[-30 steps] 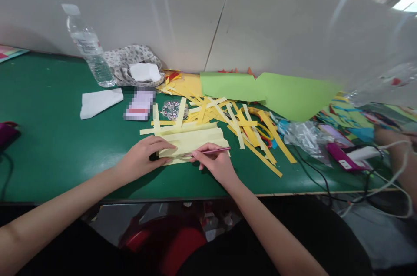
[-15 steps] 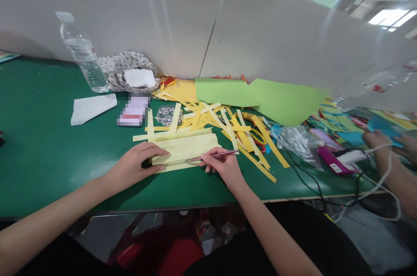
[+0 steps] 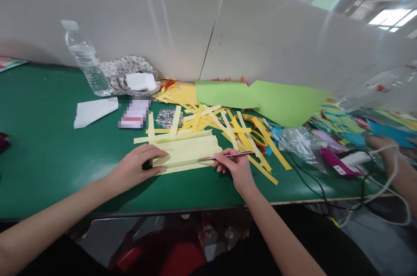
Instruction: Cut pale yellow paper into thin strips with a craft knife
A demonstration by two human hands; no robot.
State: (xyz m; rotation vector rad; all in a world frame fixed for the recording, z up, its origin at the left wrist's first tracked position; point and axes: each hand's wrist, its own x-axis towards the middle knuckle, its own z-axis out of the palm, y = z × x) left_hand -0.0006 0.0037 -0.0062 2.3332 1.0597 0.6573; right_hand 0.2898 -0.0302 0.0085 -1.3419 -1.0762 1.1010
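A creased sheet of pale yellow paper (image 3: 185, 150) lies on the green table in front of me. My left hand (image 3: 143, 161) holds its left end, fingertips on the upper part and thumb near the lower edge. In my right hand (image 3: 233, 165) is a slim, metallic pinkish pen (image 3: 243, 154), pinched between thumb and fingers. Its thin tip rests along the lower fold of the paper, right of the middle. Just beyond the sheet lies a loose heap of yellow paper strips (image 3: 200, 117). Yellow-handled scissors (image 3: 259, 137) are partly hidden under the strips.
A water bottle (image 3: 86, 61) stands back left, near a phone (image 3: 134, 113) and white tissue (image 3: 96, 111). Green paper (image 3: 283, 100) leans against the partition. Crumpled plastic (image 3: 298, 141), a magenta object (image 3: 339, 163) and cables lie right, beside another person's hands (image 3: 384, 147).
My right hand has slid to the right, drawing the pen's tip along the paper's lower fold. My left hand stays on the left end. The view has shifted slightly.
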